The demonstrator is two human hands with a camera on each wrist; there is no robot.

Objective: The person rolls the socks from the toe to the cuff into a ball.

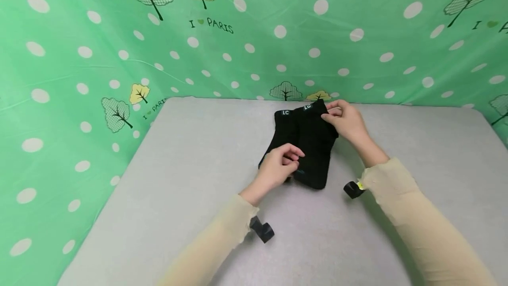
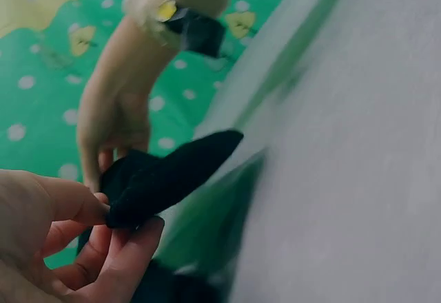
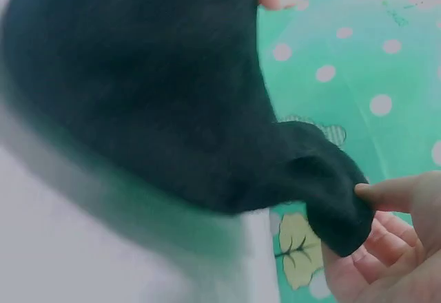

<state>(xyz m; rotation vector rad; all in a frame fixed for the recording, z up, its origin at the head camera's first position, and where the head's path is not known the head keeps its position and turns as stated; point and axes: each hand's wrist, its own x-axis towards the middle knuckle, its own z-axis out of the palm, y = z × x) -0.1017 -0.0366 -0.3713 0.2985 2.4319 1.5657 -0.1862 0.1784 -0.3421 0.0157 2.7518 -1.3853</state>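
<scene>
Two black socks with small "LC" labels at their cuffs are in the head view. The right-hand sock [image 1: 315,149] overlaps the left-hand sock [image 1: 285,128]. My left hand [image 1: 278,166] is at the toe end and pinches the right-hand sock's edge between thumb and fingers; the left wrist view shows this black fabric [image 2: 179,179] lifted off the table. At the cuff end, my right hand [image 1: 347,120] pinches the fabric by its corner. From the right wrist, the sock [image 3: 151,89] appears stretched between both hands, its narrow end in my right fingers [image 3: 389,196].
A grey table [image 1: 178,180] lies under the socks. Behind it and to the left hangs a green polka-dot curtain [image 1: 254,47] with tree prints. Black wrist mounts [image 1: 263,229] protrude from the sleeves [image 1: 218,237].
</scene>
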